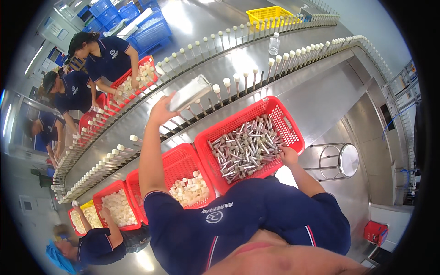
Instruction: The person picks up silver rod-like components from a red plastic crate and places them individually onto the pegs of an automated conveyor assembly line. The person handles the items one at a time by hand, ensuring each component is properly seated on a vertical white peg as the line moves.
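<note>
My left hand reaches up to the line, its fingers and thumb closed round the near end of a shiny, see-through box-shaped piece. That piece lies slantwise over a row of upright posts. My right hand is at the right side of a red basket, its fingertips curled together among small metal tube-shaped pieces with tan ends. Whether a piece is between those fingertips is hidden. Several posts close to my left hand carry white caps.
Left of my basket, a red basket holds white cylindrical pieces. A clear bottle stands on the metal worktop. A yellow basket is at the back. A round stool stands right. Co-workers handle white pieces at left.
</note>
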